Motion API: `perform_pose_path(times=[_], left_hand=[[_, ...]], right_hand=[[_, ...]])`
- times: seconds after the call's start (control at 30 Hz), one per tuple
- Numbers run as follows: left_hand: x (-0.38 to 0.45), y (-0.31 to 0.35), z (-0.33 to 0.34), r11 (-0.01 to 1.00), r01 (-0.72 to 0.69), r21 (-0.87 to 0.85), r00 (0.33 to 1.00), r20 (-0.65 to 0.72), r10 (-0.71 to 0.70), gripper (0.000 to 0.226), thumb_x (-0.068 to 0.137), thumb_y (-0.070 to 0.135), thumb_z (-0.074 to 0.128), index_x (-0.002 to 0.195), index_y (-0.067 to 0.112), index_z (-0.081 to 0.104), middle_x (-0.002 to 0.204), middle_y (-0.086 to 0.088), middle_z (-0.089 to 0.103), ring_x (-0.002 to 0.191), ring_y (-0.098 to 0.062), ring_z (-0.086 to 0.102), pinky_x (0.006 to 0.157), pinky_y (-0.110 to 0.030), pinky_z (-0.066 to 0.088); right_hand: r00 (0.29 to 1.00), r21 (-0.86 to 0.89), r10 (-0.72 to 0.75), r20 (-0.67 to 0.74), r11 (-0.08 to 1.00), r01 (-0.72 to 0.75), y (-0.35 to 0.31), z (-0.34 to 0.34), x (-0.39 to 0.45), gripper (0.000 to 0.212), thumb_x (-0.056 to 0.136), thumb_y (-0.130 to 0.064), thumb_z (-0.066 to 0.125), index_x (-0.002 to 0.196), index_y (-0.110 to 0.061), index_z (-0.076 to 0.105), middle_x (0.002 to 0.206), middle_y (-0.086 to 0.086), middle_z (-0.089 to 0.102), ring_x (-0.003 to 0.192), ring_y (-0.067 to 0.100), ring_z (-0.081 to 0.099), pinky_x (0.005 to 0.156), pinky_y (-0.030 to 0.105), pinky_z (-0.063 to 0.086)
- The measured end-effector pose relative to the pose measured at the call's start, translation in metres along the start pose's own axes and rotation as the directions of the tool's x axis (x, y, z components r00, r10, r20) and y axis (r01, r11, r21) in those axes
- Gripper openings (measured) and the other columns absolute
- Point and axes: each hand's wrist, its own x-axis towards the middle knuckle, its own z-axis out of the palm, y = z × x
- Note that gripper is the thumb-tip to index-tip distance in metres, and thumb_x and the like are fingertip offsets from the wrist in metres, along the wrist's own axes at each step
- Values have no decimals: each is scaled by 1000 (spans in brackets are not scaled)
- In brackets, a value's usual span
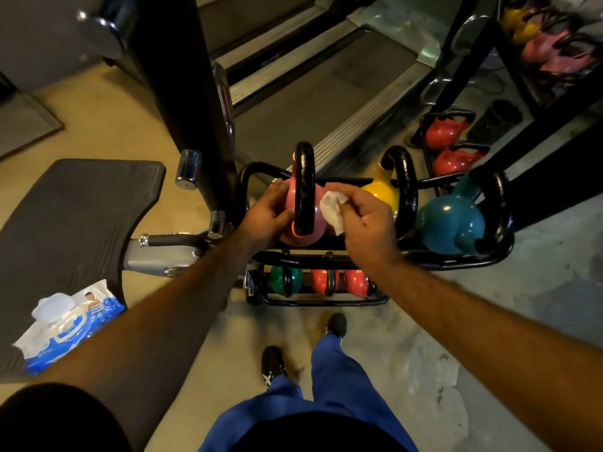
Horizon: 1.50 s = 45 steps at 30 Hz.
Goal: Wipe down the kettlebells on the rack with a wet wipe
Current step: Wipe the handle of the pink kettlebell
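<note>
Pink kettlebell (301, 220) sits at left end of rack (456, 261) top tier. Left hand (267, 213) cups its left side, fingers curled against bell. Right hand (365, 220) pinches crumpled white wipe (332, 210), pressing it to bell's right side. Yellow kettlebell (383, 194) just right of pink one; teal kettlebell (452, 223) at rack's right end. Lower tier holds green and, apparently, red bells. Wipes pack (70, 324) lies on mat (71, 220) well left of rack.
</note>
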Motion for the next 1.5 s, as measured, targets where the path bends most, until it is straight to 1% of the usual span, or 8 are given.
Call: perform_pose_path(times=[0.13,0.3,0.4,0.7,0.83,0.93,1.13,1.5], left_hand=[[5,0,3,996,69,-65,997,-43,-71,61,91,20,71,147,25,46,145,19,40,113,19,47,99,-12,45],[7,-8,2,992,119,-46,991,-59,-121,66,89,20,73,148,31,45,157,10,37,138,-8,43,114,-40,41],[8,-9,2,991,127,-41,989,-67,-130,65,87,25,75,145,33,48,156,5,40,142,-14,41,117,-46,37],[3,5,7,981,162,-107,985,-45,-167,71,85,20,76,148,24,44,153,-11,43,137,-25,48,108,-40,47],[-3,13,8,992,93,-82,995,-30,-96,63,77,39,80,134,33,54,149,-17,45,132,-24,51,107,-39,46],[1,10,11,989,91,-118,994,-49,-97,57,89,2,67,142,16,48,147,-19,46,126,-20,55,103,-32,50],[5,-7,2,998,50,-42,999,-2,-50,58,92,3,65,145,14,47,147,-2,47,134,-15,51,105,-30,47],[6,-11,1,997,76,7,996,-50,-75,68,81,46,69,143,47,40,155,9,40,142,-12,40,116,-48,38]], right_hand=[[857,345,504,-107,827,-444,6,11,20,23,101,-3,52,115,-8,70,100,5,72,96,21,69,83,37,59],[717,635,690,98,512,-579,1,13,31,29,99,5,41,90,-8,65,82,10,68,75,22,66,71,37,55],[713,691,658,242,399,-603,4,20,38,31,100,2,38,119,2,63,111,20,70,102,32,67,90,41,56],[702,544,413,580,445,-711,4,6,36,45,100,-4,35,141,-11,53,129,16,65,109,23,65,74,29,59],[687,385,418,594,603,-699,-3,6,29,33,106,-33,37,117,-20,65,124,15,67,113,23,64,103,45,51],[644,353,468,605,567,-744,-10,-2,48,59,103,-55,34,130,-10,62,120,13,69,113,26,64,94,43,53],[661,410,440,607,540,-735,-4,6,40,102,78,-88,30,149,-18,47,144,10,57,135,27,52,114,52,38],[570,441,449,688,366,-820,-11,8,78,126,72,-98,31,140,7,50,135,27,60,128,40,58,114,53,40]])
